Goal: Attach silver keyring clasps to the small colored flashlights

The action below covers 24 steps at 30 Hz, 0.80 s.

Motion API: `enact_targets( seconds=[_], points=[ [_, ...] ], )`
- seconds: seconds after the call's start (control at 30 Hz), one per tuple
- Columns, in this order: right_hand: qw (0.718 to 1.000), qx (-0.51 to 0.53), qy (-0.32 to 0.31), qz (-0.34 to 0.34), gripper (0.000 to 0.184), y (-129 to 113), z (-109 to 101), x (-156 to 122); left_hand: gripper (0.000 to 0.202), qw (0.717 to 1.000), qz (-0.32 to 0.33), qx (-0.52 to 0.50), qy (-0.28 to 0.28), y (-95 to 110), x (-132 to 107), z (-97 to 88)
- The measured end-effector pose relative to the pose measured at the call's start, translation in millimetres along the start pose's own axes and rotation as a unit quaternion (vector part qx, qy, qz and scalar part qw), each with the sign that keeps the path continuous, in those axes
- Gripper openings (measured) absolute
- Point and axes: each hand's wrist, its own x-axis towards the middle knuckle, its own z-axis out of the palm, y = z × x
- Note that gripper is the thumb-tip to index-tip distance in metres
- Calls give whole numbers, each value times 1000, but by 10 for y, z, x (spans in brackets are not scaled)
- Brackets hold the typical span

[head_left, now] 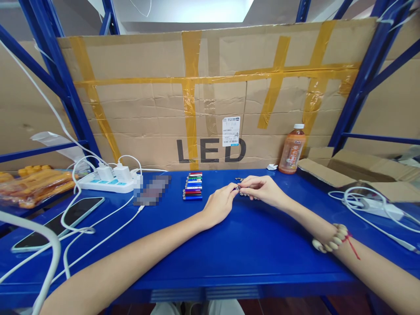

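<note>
My left hand [219,206] and my right hand [266,190] meet above the middle of the table, fingertips pinched together. Between them is a small shiny metal piece [237,188], mostly covered by the fingers, so its kind is unclear. Several small metal parts [239,179] lie on the table behind and beneath my right hand, partly hidden by it. To the left of my left hand, several slim, shiny cylinders [193,187] in red, green, blue, purple and white lie stacked in a neat column.
The blue table [262,253] carries a power strip [108,183] with plugs, a phone [59,225], white cables and a blurred-out flat object [152,190] on the left. An orange drink bottle [292,151], an open cardboard box [357,173] and a coiled white cable [377,205] stand right.
</note>
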Motion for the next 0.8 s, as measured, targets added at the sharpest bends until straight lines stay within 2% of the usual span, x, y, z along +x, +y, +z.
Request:
enact_targets(
  seconds=[0.17,0.47,0.67,0.8],
  points=[
    [999,33,-10,13,35,50,-14,9,23,1000,8,12,-27,-7,-14,14],
    [998,42,-48,-19,28,70,-15,-22,18,997,2,36,-62,-17,-37,7],
    [996,44,-54,-58,27,81,2,-27,14,997,27,28,-64,-53,-35,14],
    [998,23,-45,-42,33,76,14,-32,13,997,42,19,-55,-69,-27,20]
  ],
)
